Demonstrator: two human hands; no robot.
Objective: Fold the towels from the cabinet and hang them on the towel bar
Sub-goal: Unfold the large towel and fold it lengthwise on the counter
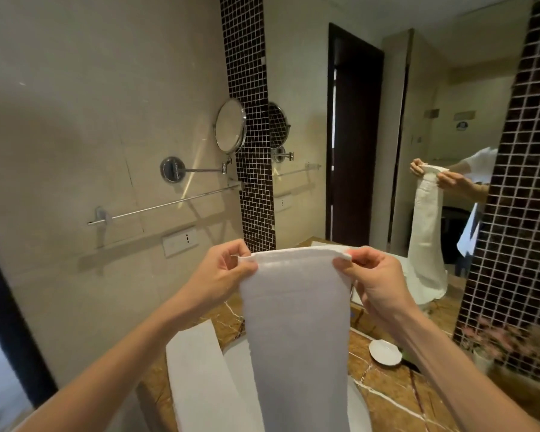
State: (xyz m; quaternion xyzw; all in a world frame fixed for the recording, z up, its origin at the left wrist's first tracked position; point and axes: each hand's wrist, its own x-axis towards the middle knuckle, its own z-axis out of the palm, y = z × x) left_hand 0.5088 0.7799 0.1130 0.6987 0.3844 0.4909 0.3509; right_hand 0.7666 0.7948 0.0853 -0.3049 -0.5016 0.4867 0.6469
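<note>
- White towel [295, 322] hangs as a narrow strip over the basin, near centre; the hang likely keeps its fold straight.
- Left hand [223, 269] and right hand [376, 275], apart, each pinch a top corner.
- Towel bar [169, 204], far left wall, bare.

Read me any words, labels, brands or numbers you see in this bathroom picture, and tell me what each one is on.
No text can be read here.
Small blue-and-white wall sign reflected in the mirror: too blurred to read.
White wall socket plate below the chrome towel bar: no legible markings.
White folded towel held up in both hands: no label visible.
</note>
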